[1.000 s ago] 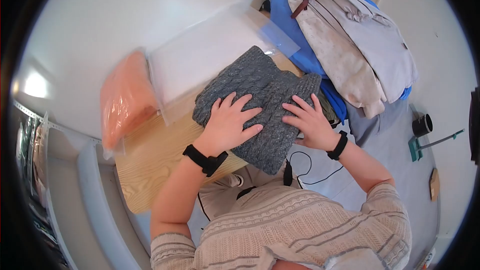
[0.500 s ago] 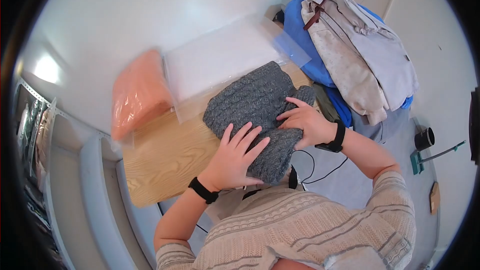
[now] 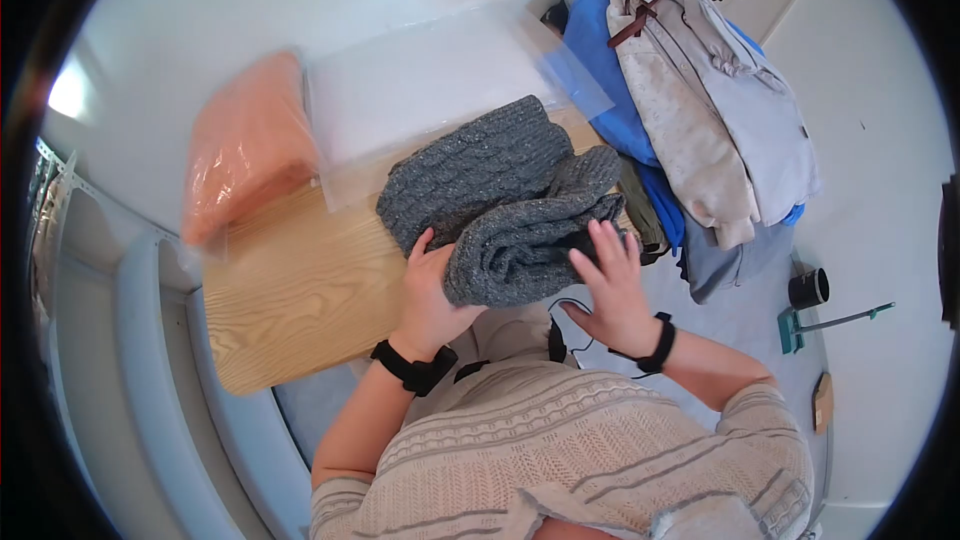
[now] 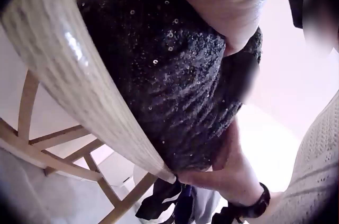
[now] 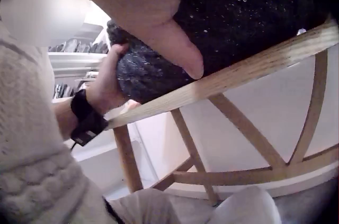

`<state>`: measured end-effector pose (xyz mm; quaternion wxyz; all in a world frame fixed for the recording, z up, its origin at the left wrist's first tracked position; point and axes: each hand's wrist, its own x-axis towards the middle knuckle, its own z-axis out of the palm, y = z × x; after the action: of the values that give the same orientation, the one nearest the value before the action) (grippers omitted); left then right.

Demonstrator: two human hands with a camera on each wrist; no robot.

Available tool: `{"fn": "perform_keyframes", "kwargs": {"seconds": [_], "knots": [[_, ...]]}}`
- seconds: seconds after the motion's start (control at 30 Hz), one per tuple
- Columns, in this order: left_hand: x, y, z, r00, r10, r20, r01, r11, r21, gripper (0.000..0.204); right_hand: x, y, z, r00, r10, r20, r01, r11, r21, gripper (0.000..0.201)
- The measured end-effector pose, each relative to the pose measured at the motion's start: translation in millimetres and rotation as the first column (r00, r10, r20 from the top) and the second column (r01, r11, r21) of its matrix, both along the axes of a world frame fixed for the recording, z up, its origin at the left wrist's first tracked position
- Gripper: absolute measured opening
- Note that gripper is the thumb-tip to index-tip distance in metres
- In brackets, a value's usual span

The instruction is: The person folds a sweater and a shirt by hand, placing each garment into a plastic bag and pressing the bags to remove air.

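A dark grey cable-knit sweater [image 3: 470,165] lies on the wooden table, its near part folded over into a thick roll [image 3: 510,260] at the front edge. Small shiny dots show on its knit in the left wrist view. My left hand [image 3: 425,295] grips the left end of the roll, its fingers partly hidden behind the fabric. At the roll's right end is my right hand [image 3: 615,285], fingers spread and fairly straight, fingertips at the knit. The right thumb [image 5: 185,57] stretches along the sweater near the table edge in the right wrist view.
Behind the sweater lies a clear plastic bag [image 3: 420,80]. An orange item in plastic [image 3: 250,150] sits at the table's left. Piled clothes [image 3: 700,110] stand at the right. Shelves [image 3: 140,310] are on the left; a dustpan [image 3: 792,330] is on the floor.
Both hands have gone from lying spread on top of the sweater to its two near ends. Its near part has been turned over into a roll.
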<state>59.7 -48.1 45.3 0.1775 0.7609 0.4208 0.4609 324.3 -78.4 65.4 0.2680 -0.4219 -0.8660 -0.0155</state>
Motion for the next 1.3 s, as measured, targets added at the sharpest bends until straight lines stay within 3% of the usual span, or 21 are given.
{"fn": "perform_keyframes", "kwargs": {"seconds": [0.1,0.17,0.27,0.33,0.37,0.43,0.47,0.5,0.53,0.6,0.67,0.7,0.77,0.8,0.9,0.93,1.0,1.13,1.2,1.23,1.3], "knots": [[-4,-2,2,0.999,-0.027,0.022,0.028,1.000,-0.009,0.050,-7,20,-6,0.993,-0.106,0.055,0.098,0.986,0.133,0.086],[-9,-3,8,0.999,-0.039,0.028,0.039,0.999,-0.011,0.048,-12,41,23,0.982,-0.183,0.037,0.170,0.959,0.227,0.086],[-12,-7,14,0.983,-0.060,0.174,0.066,0.997,-0.032,0.043,-16,60,78,0.976,-0.053,0.209,0.032,0.995,0.099,0.078],[-14,-5,13,0.967,-0.086,0.238,0.122,0.983,-0.140,0.036,-16,82,97,0.894,0.239,0.380,-0.249,0.968,-0.025,0.066],[-17,-4,13,0.967,-0.080,0.243,0.115,0.984,-0.133,0.036,-17,95,101,0.889,0.244,0.386,-0.257,0.966,-0.019,0.066],[-23,-1,14,0.902,0.001,0.431,0.231,0.843,-0.485,0.031,-20,121,104,0.840,0.456,0.294,-0.287,0.833,-0.474,0.056],[-24,2,18,0.901,0.001,0.433,0.231,0.845,-0.482,0.031,-31,128,114,0.825,0.507,0.249,-0.345,0.801,-0.489,0.056],[-24,6,24,0.846,0.071,0.528,0.256,0.815,-0.520,0.031,-39,139,127,0.811,0.501,0.301,-0.271,0.778,-0.566,0.060],[-24,11,29,0.778,0.145,0.611,0.287,0.783,-0.552,0.032,-45,152,131,0.796,0.529,0.296,-0.315,0.778,-0.543,0.064],[-27,20,27,0.771,0.162,0.616,0.304,0.756,-0.580,0.033,-60,178,135,0.779,0.553,0.296,-0.356,0.778,-0.517,0.068],[-27,24,29,0.761,0.181,0.623,0.321,0.730,-0.604,0.035,-82,204,138,0.555,0.703,0.445,-0.248,0.651,-0.718,0.069],[-27,24,33,0.764,0.186,0.618,0.289,0.758,-0.585,0.037,-93,216,137,0.547,0.701,0.458,-0.249,0.659,-0.710,0.069],[-23,21,35,0.766,0.198,0.612,0.255,0.779,-0.572,0.039,-108,230,129,0.433,0.753,0.495,-0.470,0.657,-0.589,0.079],[-23,21,35,0.781,0.207,0.589,0.232,0.780,-0.582,0.040,-118,239,125,0.434,0.733,0.524,-0.325,0.670,-0.668,0.096],[-24,22,35,0.812,0.184,0.554,0.198,0.806,-0.558,0.040,-127,254,111,0.447,0.778,0.442,-0.311,0.598,-0.739,0.113],[-22,21,35,0.817,0.203,0.539,0.180,0.799,-0.573,0.039,-129,260,105,0.446,0.780,0.439,-0.312,0.596,-0.740,0.113],[-20,19,34,0.825,0.222,0.520,0.162,0.789,-0.593,0.038,-131,270,93,0.387,0.864,0.321,-0.214,0.423,-0.880,0.113],[-18,18,29,0.811,0.180,0.556,0.177,0.831,-0.527,0.037,-136,281,79,0.411,0.874,0.261,-0.104,0.329,-0.939,0.111],[-17,17,28,0.799,0.169,0.577,0.180,0.848,-0.498,0.036,-141,286,71,0.414,0.897,0.156,0.011,0.167,-0.986,0.102],[-17,16,28,0.792,0.173,0.586,0.185,0.846,-0.501,0.037,-145,288,67,0.410,0.898,0.158,0.005,0.171,-0.985,0.102],[-16,15,27,0.785,0.181,0.592,0.180,0.849,-0.497,0.037,-154,288,63,0.330,0.919,0.216,0.212,0.151,-0.966,0.092]]}}
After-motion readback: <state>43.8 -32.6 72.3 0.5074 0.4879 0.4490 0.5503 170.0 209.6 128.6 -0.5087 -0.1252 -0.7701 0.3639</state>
